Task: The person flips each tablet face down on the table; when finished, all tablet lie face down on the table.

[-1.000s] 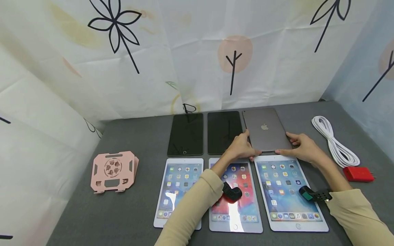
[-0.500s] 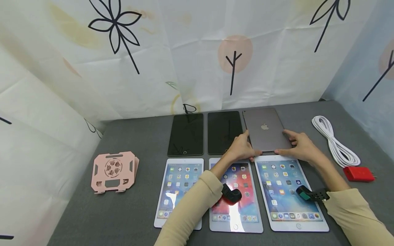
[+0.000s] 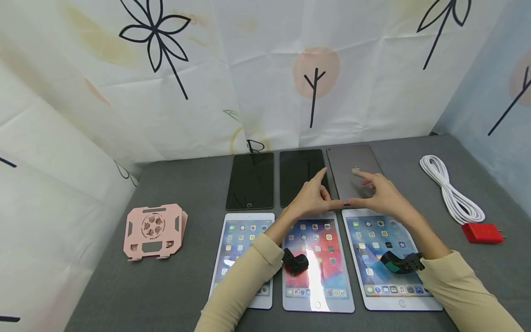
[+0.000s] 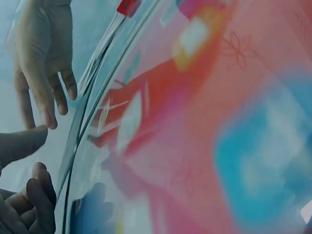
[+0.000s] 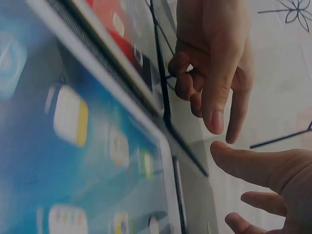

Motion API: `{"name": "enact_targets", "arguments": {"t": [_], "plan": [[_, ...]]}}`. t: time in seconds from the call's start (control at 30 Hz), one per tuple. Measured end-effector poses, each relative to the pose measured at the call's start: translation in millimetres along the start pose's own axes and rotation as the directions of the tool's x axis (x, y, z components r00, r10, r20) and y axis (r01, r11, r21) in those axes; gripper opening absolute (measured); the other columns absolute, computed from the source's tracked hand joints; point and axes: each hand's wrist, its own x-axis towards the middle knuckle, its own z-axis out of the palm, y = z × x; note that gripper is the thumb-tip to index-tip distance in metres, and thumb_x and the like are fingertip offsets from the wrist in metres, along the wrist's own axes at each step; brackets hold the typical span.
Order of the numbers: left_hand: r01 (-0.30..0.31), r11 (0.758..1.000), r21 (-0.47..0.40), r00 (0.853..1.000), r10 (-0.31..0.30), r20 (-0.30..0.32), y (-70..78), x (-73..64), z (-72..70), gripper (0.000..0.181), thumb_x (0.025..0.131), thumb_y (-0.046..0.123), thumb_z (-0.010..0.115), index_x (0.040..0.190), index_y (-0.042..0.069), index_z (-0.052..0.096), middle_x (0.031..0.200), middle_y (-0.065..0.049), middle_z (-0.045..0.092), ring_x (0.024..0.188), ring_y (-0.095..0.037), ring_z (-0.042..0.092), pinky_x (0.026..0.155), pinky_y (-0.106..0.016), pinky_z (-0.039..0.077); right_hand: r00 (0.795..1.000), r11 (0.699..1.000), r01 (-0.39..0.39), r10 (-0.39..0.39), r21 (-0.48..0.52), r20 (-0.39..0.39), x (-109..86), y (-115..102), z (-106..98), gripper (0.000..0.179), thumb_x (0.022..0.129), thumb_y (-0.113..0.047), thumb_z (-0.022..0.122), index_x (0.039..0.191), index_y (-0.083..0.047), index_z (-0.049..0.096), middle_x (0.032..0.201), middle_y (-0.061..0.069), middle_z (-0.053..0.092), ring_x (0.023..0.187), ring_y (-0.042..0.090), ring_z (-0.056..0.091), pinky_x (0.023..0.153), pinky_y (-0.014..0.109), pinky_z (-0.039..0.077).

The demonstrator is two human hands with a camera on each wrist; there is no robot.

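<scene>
A grey tablet point(image 3: 350, 159) with an apple logo lies back-up at the right end of the far row. My left hand point(image 3: 310, 199) is at its near left corner, overlapping the black tablet point(image 3: 299, 173) beside it, index finger and thumb spread. Over the grey tablet's near right part is my right hand point(image 3: 380, 196), its index fingertip by the logo. The thumb tips almost meet at the tablet's near edge. In the right wrist view, the left hand point(image 5: 214, 63) and right hand point(image 5: 285, 175) face each other with nothing held between them.
Another black tablet point(image 3: 250, 180) completes the far row. White tablets with lit screens form the near row: left point(image 3: 240, 240), middle point(image 3: 317, 258) and right point(image 3: 379, 249). A pink slotted stand point(image 3: 153, 230) is at left; a coiled white cable point(image 3: 452, 191) and red charger point(image 3: 482, 233) at right.
Both hands have let go of the grey tablet's near corners. The right hand has moved left over the tablet, the left hand slightly left and up. The tablets stay in place.
</scene>
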Motion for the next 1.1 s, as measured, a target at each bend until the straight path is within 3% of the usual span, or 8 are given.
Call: {"name": "enact_targets", "arguments": {"t": [0.2,0.47,0.7,0.9,1.1], "plan": [[-0.041,0.995,0.096,0.999,0.043,-0.024,-0.5,-13.0,-22.1,0.112,0.084,0.033,0.085,0.164,0.004,0.013,0.083,-0.007,0.07,0.063,-0.004,0.059,0.065,-0.014,0.048,0.999,0.999,0.043,-0.043,-0.005,0.02,6.2,-21.0,7.6,0.088,0.085,-0.03,0.084,0.153,0.004,0.039,0.133,0.035,0.051,0.121,0.053,0.05,0.091,0.065,0.05],[0.01,0.981,0.192,0.998,0.003,-0.066,-9.0,-29.1,-48.0,0.115,0.081,0.039,0.086,0.164,0.005,0.013,0.098,-0.013,0.069,0.067,-0.01,0.054,0.063,-0.018,0.043,0.998,0.998,0.056,-0.056,-0.002,0.038,18.4,-40.3,21.6,0.089,0.085,-0.029,0.085,0.153,0.004,0.039,0.131,0.033,0.053,0.119,0.051,0.053,0.089,0.061,0.054],[0.047,0.976,0.214,0.994,-0.023,-0.111,-26.1,-44.0,-67.5,0.115,0.08,0.037,0.088,0.164,0.004,0.016,0.096,-0.014,0.066,0.065,-0.012,0.05,0.061,-0.02,0.042,0.996,0.998,0.052,-0.053,0.025,0.067,27.9,-48.2,34.2,0.092,0.083,-0.031,0.086,0.154,0.003,0.039,0.133,0.033,0.051,0.116,0.046,0.053,0.092,0.06,0.05],[0.058,0.974,0.22,0.988,-0.024,-0.153,-41.1,-50.1,-75.8,0.113,0.077,0.036,0.09,0.162,0.001,0.023,0.094,-0.01,0.061,0.065,-0.012,0.047,0.063,-0.023,0.041,0.996,0.999,0.025,-0.029,0.048,0.086,33.4,-44.7,41.3,0.093,0.084,-0.028,0.085,0.155,0.006,0.036,0.137,0.035,0.046,0.116,0.046,0.052,0.093,0.058,0.049],[0.085,0.973,0.217,0.986,-0.051,-0.157,-55.7,-50.1,-75.6,0.116,0.075,0.04,0.09,0.161,0.001,0.024,0.098,-0.01,0.059,0.068,-0.013,0.046,0.065,-0.024,0.041,0.991,0.996,-0.046,0.035,0.08,0.132,38.1,-39.1,46.7,0.105,0.084,-0.029,0.085,0.158,0.01,0.022,0.144,0.039,0.032,0.127,0.054,0.049,0.1,0.062,0.05]]}}
